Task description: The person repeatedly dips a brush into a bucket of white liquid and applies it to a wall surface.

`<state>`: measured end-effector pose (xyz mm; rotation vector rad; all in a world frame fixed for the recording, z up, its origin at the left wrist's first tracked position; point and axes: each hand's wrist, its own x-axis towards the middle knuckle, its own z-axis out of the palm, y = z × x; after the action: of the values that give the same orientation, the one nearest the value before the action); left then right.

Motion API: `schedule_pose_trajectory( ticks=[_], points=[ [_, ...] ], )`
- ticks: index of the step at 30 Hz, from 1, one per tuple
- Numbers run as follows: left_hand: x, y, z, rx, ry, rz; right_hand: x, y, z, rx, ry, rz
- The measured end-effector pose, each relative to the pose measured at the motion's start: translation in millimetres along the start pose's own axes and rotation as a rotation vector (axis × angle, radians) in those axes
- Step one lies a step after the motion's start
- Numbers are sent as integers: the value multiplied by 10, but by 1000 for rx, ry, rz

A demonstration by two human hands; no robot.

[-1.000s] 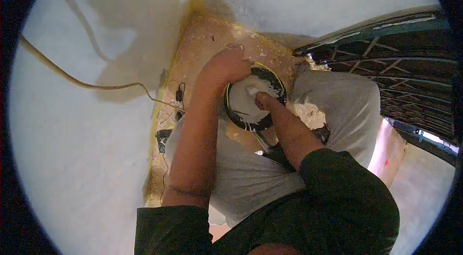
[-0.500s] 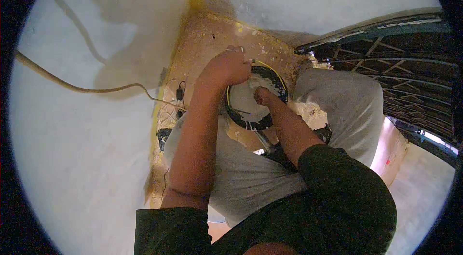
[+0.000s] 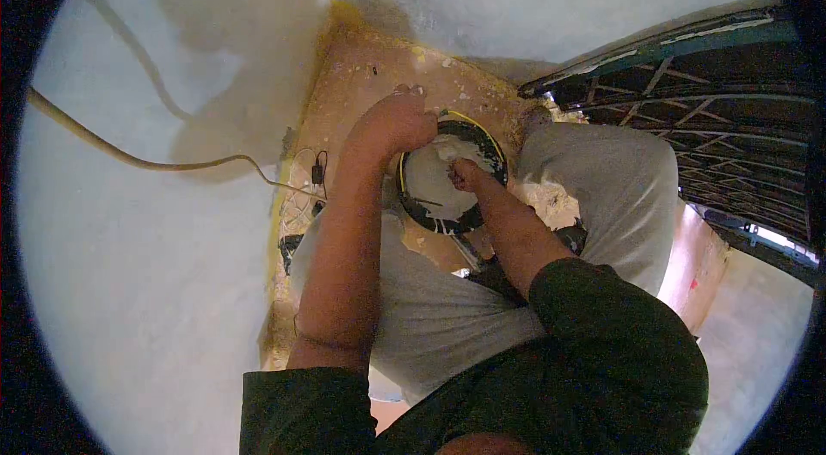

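A round black bucket (image 3: 496, 145) stands between my knees, with wet grey-white material (image 3: 434, 177) inside and pale drips on its near rim. My left hand (image 3: 398, 121) is closed at the bucket's far left rim, and what it grips cannot be made out. Over the grey material, my right hand (image 3: 465, 173) is closed too, its fingers curled together; anything within them is too small to tell. A yellow handle (image 3: 469, 118) curves along the bucket's far edge.
A plastered wall (image 3: 129, 257) rises at the left, crossed by a tan cable (image 3: 163, 167). Thin wires and a small black adapter (image 3: 318, 173) lie on the stained floor (image 3: 344, 80). At the right is a dark metal lattice (image 3: 705, 111).
The view has shifted slightly, moving the bucket and both hands a little to the left in the picture. My right hand remains over the material and still looks closed.
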<state>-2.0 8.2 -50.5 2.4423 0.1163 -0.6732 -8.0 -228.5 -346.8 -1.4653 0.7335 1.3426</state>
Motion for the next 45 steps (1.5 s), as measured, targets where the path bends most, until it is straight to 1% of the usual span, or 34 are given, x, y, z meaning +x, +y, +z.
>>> schedule_pose_trajectory(
  ticks=[2, 3, 5, 6, 8, 9, 11, 12, 14, 15, 16, 17, 18, 20, 21, 23, 24, 26, 27, 29, 30, 31, 32, 33, 35, 36, 37, 38, 39, 40, 41, 42, 44, 45],
  points=[
    [-17, -33, 47, 12, 94, 25, 125, 49, -40, -24, -109, -25],
    [1, -42, 53, 12, 95, 22, 149, 56, -32, -26, -110, -25],
    [49, -60, 69, -3, -6, -34, 156, 84, 5, -5, -30, -51],
    [84, -120, 106, -4, -5, -38, 146, 76, 23, -8, -33, -50],
    [106, -162, 134, 61, -9, 93, 133, 75, 5, -55, -41, -50],
    [72, -141, 116, 60, -8, 92, 144, 81, -1, -57, -42, -50],
    [-20, -72, 83, -19, 105, 18, 132, 91, 12, 16, -96, -85],
    [-16, -81, 92, -19, 106, 16, 116, 75, 29, 14, -97, -84],
    [-10, -95, 111, -13, 154, 25, 86, 33, 64, -32, -30, -26],
    [-20, -68, 73, -13, 154, 25, 296, 91, -6, -33, -30, -26],
    [-39, -17, 2, -21, 86, -3, 673, 206, -140, -20, -85, 8],
    [-39, 13, -34, -29, 18, -30, 722, 194, -155, -8, -139, 42],
    [-24, 2, -30, -30, 18, -28, 763, 198, -172, -8, -137, 41],
    [-1, -43, -8, -30, -14, -7, 775, 171, -124, -27, -126, -238],
    [-3, -52, 21, -30, -13, -4, 748, 82, -91, -26, -124, -240],
    [-18, -58, 69, -36, 99, -38, 704, -148, -21, -94, -194, -230],
    [-37, -40, 48, -36, 101, -35, 572, -165, 104, -93, -192, -233],
    [-76, 4, -10, 2, 111, 16, 311, -118, 342, -802, 128, -350],
    [-68, 12, -19, 2, 111, 19, 232, -116, 345, -802, 131, -351],
    [-17, 13, -55, 4, 49, -11, 118, -117, 357, -993, 108, -462],
    [64, -59, -4, 3, 51, -11, 88, -112, 359, -1090, 94, -517],
    [167, -151, 69, 50, 46, 63, 62, -123, 360, -1189, 81, -574],
    [140, -114, 16, 97, 38, 135, 42, -126, 363, -1287, 66, -630],
    [100, -76, -18, 97, 41, 135, 26, -129, 365, -1385, 51, -686],
    [1, 30, -108, 38, 18, 20, 8, -163, 368, -1584, 18, -800],
    [76, -30, -13, 39, 22, 19, 9, -179, 374, -1681, 1, -857],
    [193, -120, 136, 51, 72, 61, 13, -202, 386, -1777, -16, -915],
    [260, -175, 214, 64, 120, 103, 925, 44, -26, -1777, -15, -920],
    [184, -132, 142, 68, 122, 103, 1785, 337, -351, -877, -246, -782],
    [35, -40, 8, 55, 96, 48, 2500, 903, -206, 14, -415, -558],
    [-54, 20, -81, 41, 72, -4, 2317, 770, -125, 12, -417, -564],
    [-45, 0, -73, 43, 78, -3, 1969, 874, -139, -218, -452, -581],
    [6, -99, 8, 42, 117, 33, 1323, 740, -121, -685, -501, -595],
    [12, -123, 15, 40, 121, 37, 1021, 552, -40, -919, -517, -589]
  ],
)
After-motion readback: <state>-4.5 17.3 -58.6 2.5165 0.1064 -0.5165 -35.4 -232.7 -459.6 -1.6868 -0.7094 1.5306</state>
